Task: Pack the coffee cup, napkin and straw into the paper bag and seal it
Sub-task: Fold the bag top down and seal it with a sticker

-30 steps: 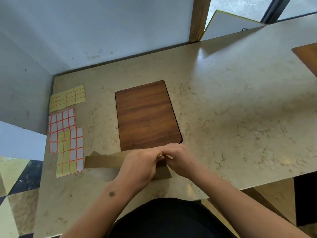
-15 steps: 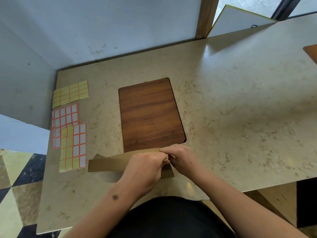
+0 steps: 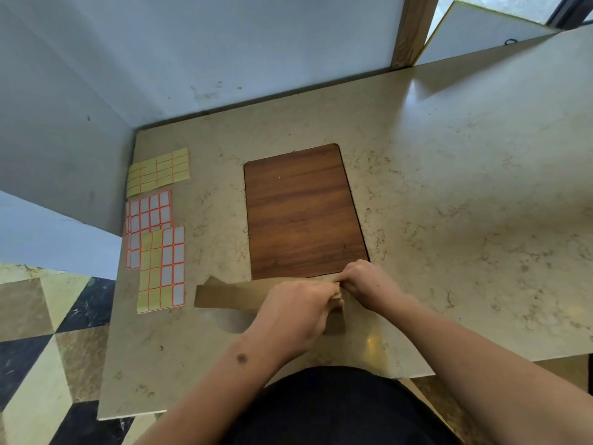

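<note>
A brown paper bag stands at the near edge of the marble table, seen from above, its folded top a flat strip running left to right. My left hand lies over the right half of that top and pinches it. My right hand meets it from the right, fingertips closed on the same folded edge. The two hands touch at the fold. No coffee cup, napkin or straw is in sight; the inside of the bag is hidden.
Sheets of sticker labels, yellow and white with orange borders, lie left of the bag. A dark wooden board is set in the table just beyond the hands. A wall borders the back and left.
Both hands stay pinched on the bag's folded top; the fingers have shifted slightly along the fold. The head camera has drifted, so the scene sits a little differently in view.
</note>
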